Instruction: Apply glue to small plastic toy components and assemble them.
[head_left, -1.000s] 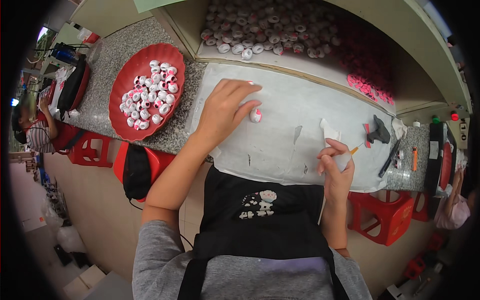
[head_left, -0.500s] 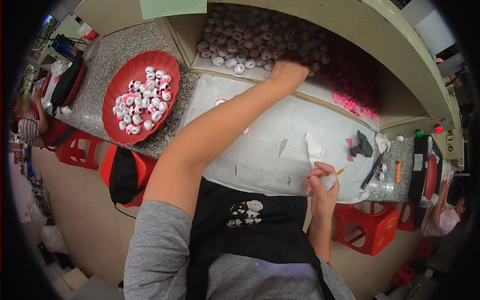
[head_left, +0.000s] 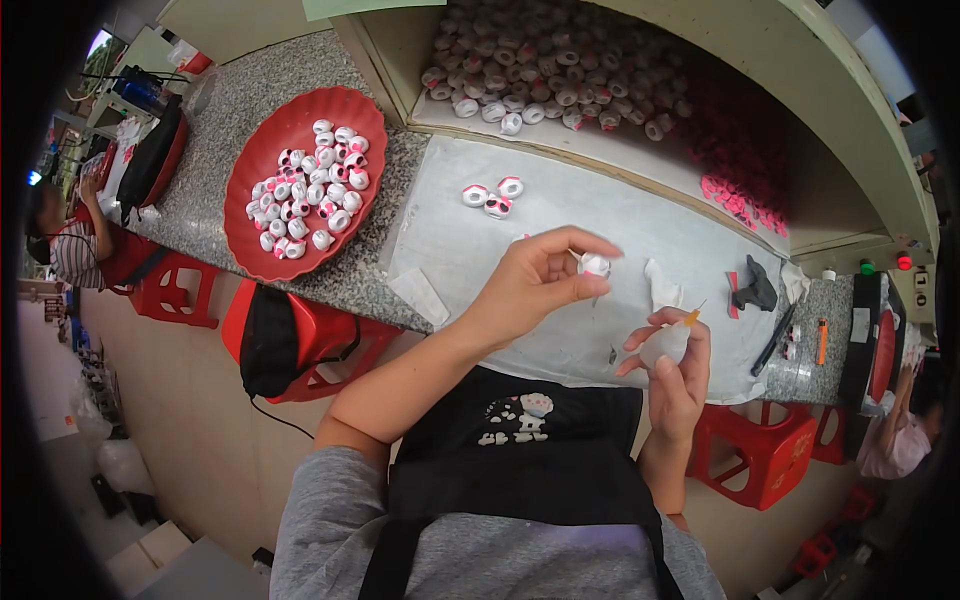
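My left hand (head_left: 530, 285) pinches a small white and pink figure head (head_left: 594, 266) between thumb and fingers above the pale work mat (head_left: 590, 215). My right hand (head_left: 680, 385) is wrapped around a small translucent squeeze bottle (head_left: 663, 346) whose orange needle tip (head_left: 692, 318) points up and away. Three similar white and pink pieces (head_left: 497, 206) lie close together on the mat's far left. Part of another shows just behind my left hand. A crumpled white cloth (head_left: 662, 286) rests between the hands, farther back.
To the left, a red scalloped basin (head_left: 240, 210) holds many such pieces. A shelf bay (head_left: 620, 155) at the back has heaped white pieces and pink bits (head_left: 740, 205). At right lie a dark grey lump (head_left: 756, 286), a black pen-like tool (head_left: 772, 345) and an orange stick (head_left: 822, 342).
My left hand has come back from the shelf heap to above the mat, now with a white and pink piece in it. The right hand still holds the bottle. The view has shifted slightly.
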